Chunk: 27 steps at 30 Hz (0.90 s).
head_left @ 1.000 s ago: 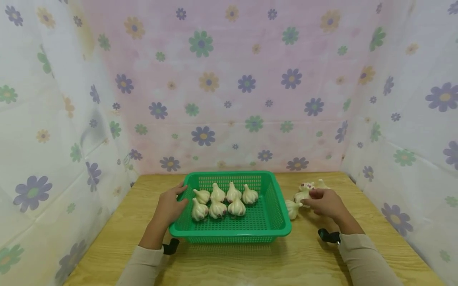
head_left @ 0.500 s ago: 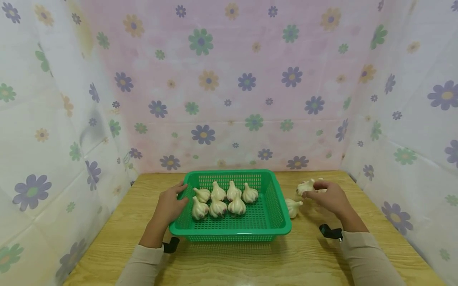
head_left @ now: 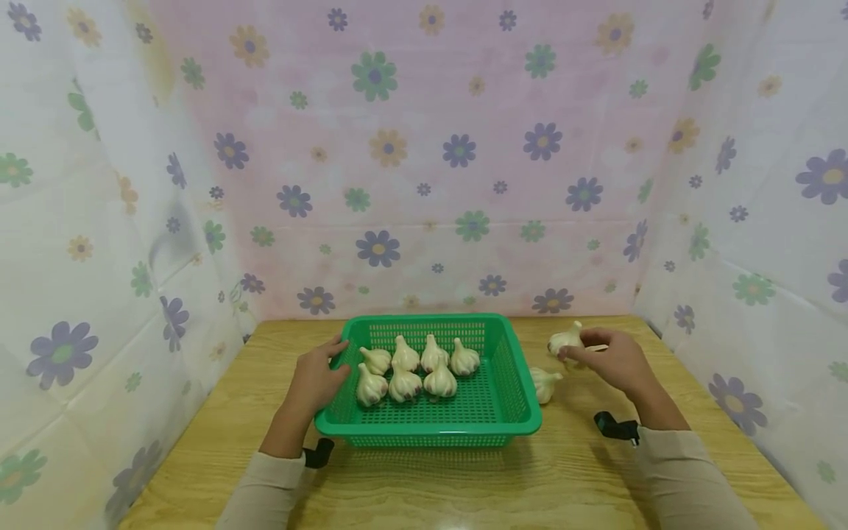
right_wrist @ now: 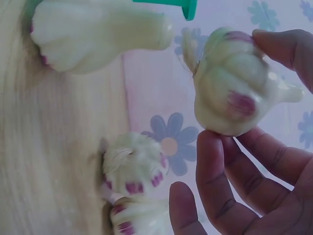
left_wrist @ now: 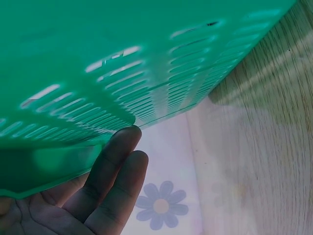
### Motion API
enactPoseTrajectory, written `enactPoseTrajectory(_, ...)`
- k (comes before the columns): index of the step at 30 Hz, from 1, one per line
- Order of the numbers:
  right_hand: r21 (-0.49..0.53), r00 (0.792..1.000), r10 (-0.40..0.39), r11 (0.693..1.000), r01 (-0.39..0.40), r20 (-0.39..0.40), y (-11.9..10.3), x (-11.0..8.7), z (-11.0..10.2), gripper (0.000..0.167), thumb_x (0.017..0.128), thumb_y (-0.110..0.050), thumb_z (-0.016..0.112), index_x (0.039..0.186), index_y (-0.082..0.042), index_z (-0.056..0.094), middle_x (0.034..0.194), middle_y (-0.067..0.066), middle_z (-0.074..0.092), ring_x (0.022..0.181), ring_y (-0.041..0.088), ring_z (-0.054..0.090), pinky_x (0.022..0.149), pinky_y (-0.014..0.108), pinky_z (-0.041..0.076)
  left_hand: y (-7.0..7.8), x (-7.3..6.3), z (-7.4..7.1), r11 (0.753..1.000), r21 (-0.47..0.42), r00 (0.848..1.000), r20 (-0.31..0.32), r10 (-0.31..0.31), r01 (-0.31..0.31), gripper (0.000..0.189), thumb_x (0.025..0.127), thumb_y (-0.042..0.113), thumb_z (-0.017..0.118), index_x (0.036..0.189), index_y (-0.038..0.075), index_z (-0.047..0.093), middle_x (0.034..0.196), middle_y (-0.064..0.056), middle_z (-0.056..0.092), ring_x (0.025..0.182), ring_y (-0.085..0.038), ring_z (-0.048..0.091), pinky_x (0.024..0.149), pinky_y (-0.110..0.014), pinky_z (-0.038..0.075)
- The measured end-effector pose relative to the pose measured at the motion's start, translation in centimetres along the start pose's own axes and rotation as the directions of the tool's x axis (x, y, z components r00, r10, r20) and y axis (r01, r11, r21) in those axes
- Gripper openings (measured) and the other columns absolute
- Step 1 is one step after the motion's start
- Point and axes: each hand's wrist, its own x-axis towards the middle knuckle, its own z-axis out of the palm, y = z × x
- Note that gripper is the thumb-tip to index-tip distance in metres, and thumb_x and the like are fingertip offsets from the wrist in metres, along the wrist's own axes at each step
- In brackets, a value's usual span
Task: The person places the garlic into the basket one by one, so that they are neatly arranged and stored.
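Observation:
My right hand (head_left: 612, 358) pinches a garlic bulb (right_wrist: 232, 85) between thumb and fingertips, to the right of the green basket (head_left: 430, 430). In the right wrist view its stem points right, towards the palm, and two more bulbs lie below it, a nearer one (right_wrist: 134, 164) and a partly cropped one (right_wrist: 139, 218). On the table against the basket's right side lies another garlic bulb (head_left: 545, 384). My left hand (head_left: 318, 383) holds the basket's left rim, thumb on the rim and fingers (left_wrist: 117, 156) along the slotted outer wall.
Several garlic bulbs (head_left: 405, 384) sit in two rows inside the basket, towards its left and back. Basket and loose bulbs stand on a wood-grain table (head_left: 404, 489). Flower-printed curtains (head_left: 424, 147) enclose the back and both sides.
My right hand has moved slightly back and to the right with the garlic bulb, whose stem now points up in the head view. The left hand and basket stay put.

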Motion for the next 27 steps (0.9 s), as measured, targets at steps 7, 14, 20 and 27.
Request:
enactPoseTrajectory(7, 0.021, 0.999, -0.030, 0.999, 0.030, 0.017, -1.4, 0.3, -0.8, 0.088, 0.089, -0.063, 0.072, 0.148, 0.000, 0.052, 0.141, 0.025, 0.057, 0.114, 0.038, 0.063, 0.076, 0.040, 0.061, -0.2, 0.1, 0.0, 1.000, 0.005, 1.000, -0.001, 0.008, -0.008, 0.054, 0.096, 0.011, 0.064, 0.150, 0.005, 0.055, 0.165, -0.012, 0.039, 0.040, -0.010, 0.029, 0.042, -0.024, 0.037)
enactPoseTrajectory(14, 0.004, 0.994, -0.108, 0.994, 0.108, 0.021, -3.8, 0.9, -1.7, 0.080, 0.090, -0.060, 0.073, 0.144, -0.003, 0.056, 0.139, 0.023, 0.057, 0.114, 0.040, 0.063, 0.076, 0.040, 0.059, 0.2, -0.1, 0.0, 1.000, -0.004, 1.000, 0.008, -0.004, 0.004, 0.055, 0.097, 0.011, 0.064, 0.151, 0.005, 0.054, 0.165, -0.011, 0.039, 0.042, -0.011, 0.031, 0.043, -0.025, 0.038)
enactPoseTrajectory(20, -0.034, 0.993, -0.119, 0.992, 0.119, 0.027, -5.6, 1.7, -1.7, 0.080, 0.088, -0.063, 0.073, 0.143, -0.006, 0.059, 0.137, 0.020, 0.060, 0.115, 0.039, 0.064, 0.074, 0.038, 0.060, 0.4, -0.3, 0.0, 1.000, -0.014, 1.000, 0.006, -0.010, 0.010, 0.055, 0.097, 0.011, 0.063, 0.151, 0.005, 0.053, 0.165, -0.011, 0.038, 0.041, -0.011, 0.030, 0.043, -0.026, 0.037)
enactPoseTrajectory(27, -0.049, 0.989, -0.143, 0.988, 0.145, 0.041, -7.1, 2.6, -1.5, 0.073, 0.086, -0.063, 0.075, 0.135, -0.009, 0.066, 0.133, 0.017, 0.064, 0.109, 0.035, 0.067, 0.072, 0.037, 0.060, 0.2, -0.2, 0.1, 1.000, -0.011, 1.000, 0.011, -0.016, 0.016, 0.055, 0.097, 0.011, 0.064, 0.151, 0.006, 0.053, 0.166, -0.010, 0.038, 0.041, -0.011, 0.029, 0.043, -0.026, 0.037)
